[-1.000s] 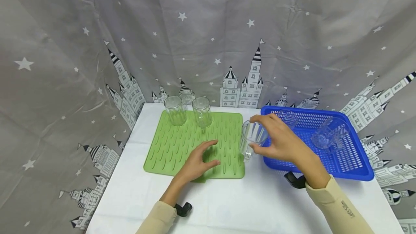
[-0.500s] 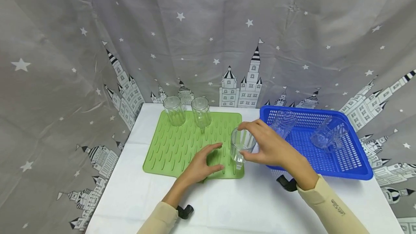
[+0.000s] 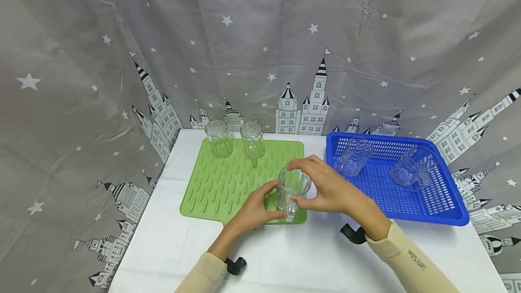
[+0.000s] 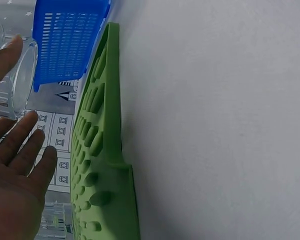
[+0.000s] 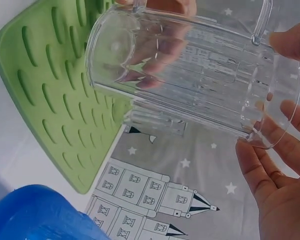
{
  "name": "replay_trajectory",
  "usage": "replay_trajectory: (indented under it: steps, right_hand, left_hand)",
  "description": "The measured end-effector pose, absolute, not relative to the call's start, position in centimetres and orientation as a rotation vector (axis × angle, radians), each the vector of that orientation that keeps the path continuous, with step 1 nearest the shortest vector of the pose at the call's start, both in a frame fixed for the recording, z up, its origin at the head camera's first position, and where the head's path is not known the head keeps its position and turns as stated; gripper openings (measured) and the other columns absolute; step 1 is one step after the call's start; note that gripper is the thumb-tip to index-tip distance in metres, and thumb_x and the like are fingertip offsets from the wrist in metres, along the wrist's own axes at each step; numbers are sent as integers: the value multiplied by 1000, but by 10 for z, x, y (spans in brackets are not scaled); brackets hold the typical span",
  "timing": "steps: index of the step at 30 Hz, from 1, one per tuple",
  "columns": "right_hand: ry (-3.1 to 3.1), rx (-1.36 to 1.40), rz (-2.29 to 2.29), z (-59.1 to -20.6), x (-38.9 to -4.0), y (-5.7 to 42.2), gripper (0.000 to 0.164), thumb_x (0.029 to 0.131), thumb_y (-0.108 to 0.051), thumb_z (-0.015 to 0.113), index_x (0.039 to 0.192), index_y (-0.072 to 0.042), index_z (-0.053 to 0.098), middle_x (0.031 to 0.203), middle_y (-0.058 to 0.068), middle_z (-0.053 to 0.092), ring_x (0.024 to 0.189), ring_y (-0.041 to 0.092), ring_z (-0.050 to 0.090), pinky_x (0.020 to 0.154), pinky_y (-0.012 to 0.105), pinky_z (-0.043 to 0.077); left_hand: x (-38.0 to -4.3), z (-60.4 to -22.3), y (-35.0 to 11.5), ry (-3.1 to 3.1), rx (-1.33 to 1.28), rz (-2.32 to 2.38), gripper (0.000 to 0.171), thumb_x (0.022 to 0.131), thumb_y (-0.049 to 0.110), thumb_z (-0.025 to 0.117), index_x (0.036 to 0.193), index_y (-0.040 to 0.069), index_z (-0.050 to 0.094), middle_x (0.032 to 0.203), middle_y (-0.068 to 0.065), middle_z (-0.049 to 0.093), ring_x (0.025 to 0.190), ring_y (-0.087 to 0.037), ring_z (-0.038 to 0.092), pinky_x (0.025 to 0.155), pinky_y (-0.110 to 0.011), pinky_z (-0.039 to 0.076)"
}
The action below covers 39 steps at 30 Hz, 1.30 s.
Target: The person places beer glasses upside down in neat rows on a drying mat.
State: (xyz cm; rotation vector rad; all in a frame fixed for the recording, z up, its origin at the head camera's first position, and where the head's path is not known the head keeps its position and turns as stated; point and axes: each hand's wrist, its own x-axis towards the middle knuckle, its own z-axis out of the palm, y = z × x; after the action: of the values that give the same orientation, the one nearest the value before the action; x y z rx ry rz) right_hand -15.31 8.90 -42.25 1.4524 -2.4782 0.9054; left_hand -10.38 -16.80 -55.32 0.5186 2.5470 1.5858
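My right hand (image 3: 327, 189) holds a clear glass mug (image 3: 294, 186) near its rim, thumb on one side and fingers on the other. The mug is over the near right corner of a green ridged drying mat (image 3: 228, 189), its handle toward me. My left hand (image 3: 254, 209) is at the mug's lower left side, thumb and fingers spread around it. In the left wrist view, the left fingers (image 4: 20, 142) look fairly straight beside the glass; whether they bear on it is unclear. Through the mug (image 5: 190, 75) in the right wrist view, left fingers show behind its base.
Two more glass mugs stand on the mat's far side, a left one (image 3: 220, 141) and a right one (image 3: 253, 141). At right, a blue plastic basket (image 3: 407, 218) holds two glass mugs lying tilted, one left (image 3: 354, 157) and one right (image 3: 411, 168). A grey curtain (image 3: 260, 35) hangs behind.
The right hand has carried the mug leftward and nearer, from beside the basket to over the mat's near right corner. The left hand has shifted slightly right, and the mug is now between its thumb and fingers.
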Motion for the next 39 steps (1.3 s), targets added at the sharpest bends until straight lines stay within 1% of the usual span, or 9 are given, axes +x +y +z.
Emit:
replay_trajectory:
  steps: [5,14,18,22,26,29,33,36,39]
  right_hand:
    - [-2485,1479,924,-423,-152,87,70,83,-33,90,143,-13,60,144,-2,67,131,18,60,111,45,58]
    - [-2482,1540,963,-424,-147,82,68,84,-30,88,144,-13,59,145,-2,65,131,18,58,110,45,58]
    - [-2495,1540,951,-423,-146,82,69,84,-30,87,145,-14,58,147,-3,64,133,18,58,111,45,58]
    - [-2499,1541,932,-424,-146,82,69,85,-30,87,145,-15,57,147,-3,64,133,18,58,112,45,57]
    - [-2493,1546,914,-423,-145,83,70,85,-30,87,146,-14,57,147,-2,64,133,18,58,113,45,57]
    - [-2489,1553,906,-422,-146,84,71,85,-30,87,147,-14,56,148,-1,63,134,18,58,114,45,57]
    - [-2505,1560,898,-420,-146,87,72,86,-30,85,149,-13,55,149,-2,63,136,20,58,116,47,55]
    - [-2546,1551,887,-418,-145,90,75,86,-31,85,153,-15,54,153,-3,62,139,21,57,117,50,54]
    - [-2592,1534,875,-417,-144,93,78,86,-32,86,156,-21,53,156,-4,60,142,21,56,118,52,53]
  left_hand:
    - [-103,-554,-166,2511,512,1611,91,81,30,96,160,33,49,159,3,60,152,-28,53,129,-61,39]
    - [-103,-557,-165,2421,554,1680,88,79,24,97,155,30,53,150,6,65,142,-21,62,127,-54,45]
    - [-102,-556,-165,2456,541,1656,84,78,27,99,150,29,57,147,6,68,141,-19,62,126,-56,45]
    - [-102,-556,-165,2468,525,1644,82,76,29,99,148,30,59,146,8,69,141,-19,63,127,-57,44]
    - [-101,-555,-166,2473,513,1647,82,76,30,100,147,32,59,142,11,70,138,-17,64,127,-57,44]
    - [-100,-553,-167,2479,525,1659,82,76,33,100,146,31,60,138,10,72,136,-18,65,126,-58,45]
    - [-99,-552,-169,2493,523,1668,84,74,36,101,147,30,60,140,9,71,134,-19,66,124,-59,46]
    - [-98,-552,-172,2492,496,1673,88,72,34,102,148,32,59,142,9,70,133,-18,66,123,-57,47]
    - [-97,-553,-175,2493,480,1673,89,71,33,102,148,33,58,141,8,70,134,-19,66,124,-55,47]
